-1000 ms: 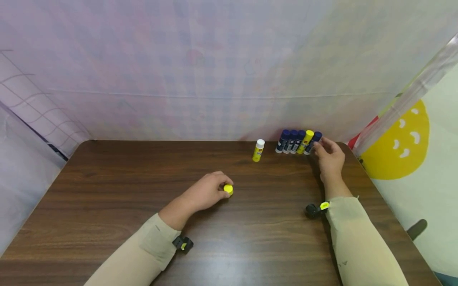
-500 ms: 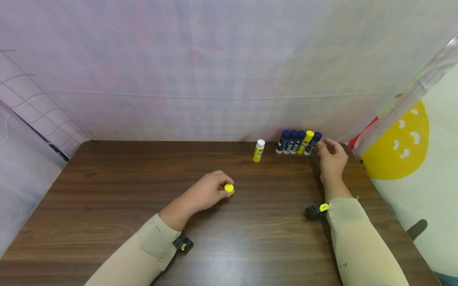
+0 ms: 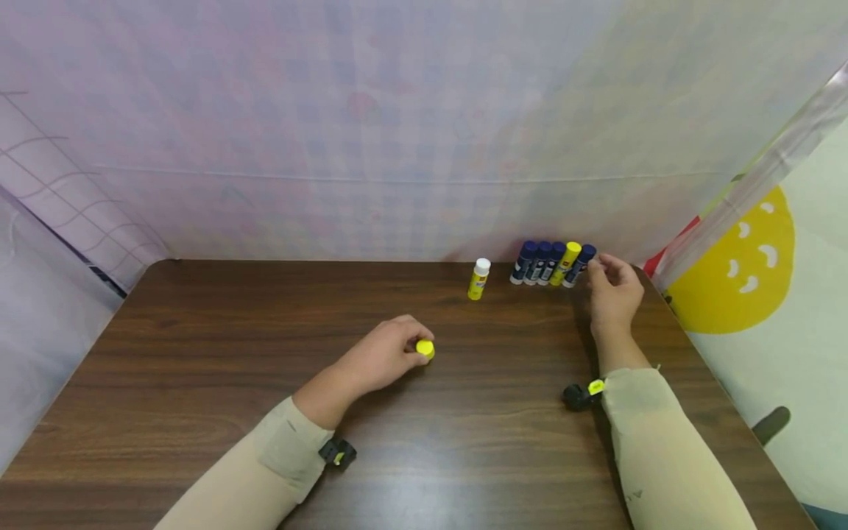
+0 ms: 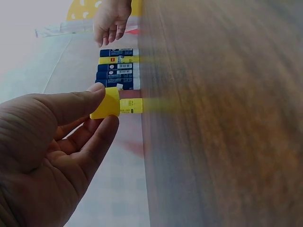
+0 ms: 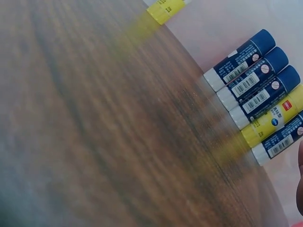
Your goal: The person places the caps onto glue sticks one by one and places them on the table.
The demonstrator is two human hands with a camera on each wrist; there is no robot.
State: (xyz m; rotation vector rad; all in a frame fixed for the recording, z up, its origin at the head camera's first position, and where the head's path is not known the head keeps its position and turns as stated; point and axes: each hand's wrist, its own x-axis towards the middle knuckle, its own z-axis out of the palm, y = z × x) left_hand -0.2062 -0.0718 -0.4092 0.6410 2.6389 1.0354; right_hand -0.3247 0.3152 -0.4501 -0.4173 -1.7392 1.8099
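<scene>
My left hand (image 3: 384,355) pinches a yellow glue stick cap (image 3: 425,349) between thumb and fingers above the middle of the table; the left wrist view shows this cap (image 4: 107,104) close up. Farther back stands a yellow glue stick (image 3: 478,281) with a white top, upright. To its right is a tight row of upright glue sticks: several dark blue ones and a yellow glue stick (image 3: 565,263). My right hand (image 3: 615,294) is beside the rightmost blue glue stick (image 3: 579,266), fingers loosely bent and holding nothing. In the left wrist view a gap separates that hand from the row.
The brown wooden table (image 3: 199,412) ends at a pale patterned cloth (image 3: 331,147) hanging along its back edge. The row stands close to that cloth. At the right, a panel carries a yellow printed shape (image 3: 742,272).
My right hand has let go of the rightmost blue glue stick and drawn slightly to the right. My left hand, with the cap, has shifted very slightly right. The standing glue sticks hold their places.
</scene>
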